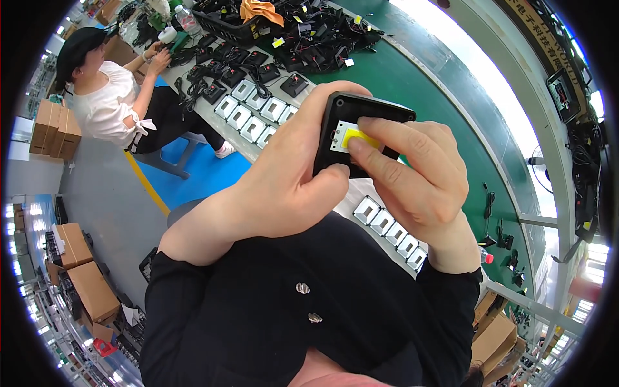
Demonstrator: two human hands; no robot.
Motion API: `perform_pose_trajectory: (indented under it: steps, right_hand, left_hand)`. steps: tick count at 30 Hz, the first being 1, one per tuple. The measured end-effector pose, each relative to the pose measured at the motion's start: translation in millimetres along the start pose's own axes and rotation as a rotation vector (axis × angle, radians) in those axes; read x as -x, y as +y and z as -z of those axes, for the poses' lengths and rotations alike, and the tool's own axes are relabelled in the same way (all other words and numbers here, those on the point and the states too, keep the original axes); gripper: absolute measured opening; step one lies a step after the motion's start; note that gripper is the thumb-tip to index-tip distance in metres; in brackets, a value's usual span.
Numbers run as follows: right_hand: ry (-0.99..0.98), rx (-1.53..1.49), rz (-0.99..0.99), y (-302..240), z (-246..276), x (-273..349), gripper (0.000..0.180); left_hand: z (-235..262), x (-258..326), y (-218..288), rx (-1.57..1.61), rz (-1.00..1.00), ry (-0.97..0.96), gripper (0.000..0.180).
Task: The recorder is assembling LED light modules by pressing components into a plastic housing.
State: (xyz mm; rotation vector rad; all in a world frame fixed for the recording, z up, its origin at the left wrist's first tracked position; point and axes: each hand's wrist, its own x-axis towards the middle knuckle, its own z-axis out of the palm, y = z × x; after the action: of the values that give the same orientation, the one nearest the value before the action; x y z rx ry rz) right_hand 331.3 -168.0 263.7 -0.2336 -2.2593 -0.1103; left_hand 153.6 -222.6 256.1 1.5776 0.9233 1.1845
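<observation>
Up in front of my chest, my left hand [284, 174] is wrapped around a shallow black plastic housing [327, 151], thumb along its near edge. The housing is tilted, its hollow side facing me. Inside it lies a small white LED board [338, 138] with a yellow face. My right hand [422, 171] reaches in from the right, thumb and index finger pinching the yellow part of the board. Those fingers hide the board's right end, so I cannot tell whether it touches the housing floor.
Silver square frames [239, 118] stand in rows on the bench, with more frames [382, 222] nearer me. Black corded lamps [316, 39] are heaped beyond, beside a black crate [222, 27] and an orange cloth [261, 11]. At left a co-worker [106, 97] sits handling cords.
</observation>
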Motion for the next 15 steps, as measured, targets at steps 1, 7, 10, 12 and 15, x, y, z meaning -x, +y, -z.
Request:
perform_pose_trajectory:
  steps: [1, 7, 10, 12, 15]
  right_hand:
    - [-0.001, -0.015, -0.004, -1, 0, 0, 0.024]
    - [-0.022, -0.026, -0.033, 2, 7, -6, 0.025]
    - [-0.048, -0.055, -0.031, 7, 4, -7, 0.026]
    - [-0.044, -0.074, -0.024, 7, 2, -7, 0.026]
    - [-0.022, -0.068, -0.012, 10, 0, -8, 0.027]
  left_hand:
    - [-1, 1, 0, -0.001, 0.000, -0.002, 0.065]
    - [-1, -4, -2, 0.004, -0.122, 0.047, 0.056]
    - [1, -9, -4, -0.004, -0.137, 0.030, 0.056]
    - [3, -9, 0, 0.012, -0.049, 0.032, 0.057]
    - [2, -12, -3, 0.042, -0.150, 0.051, 0.057]
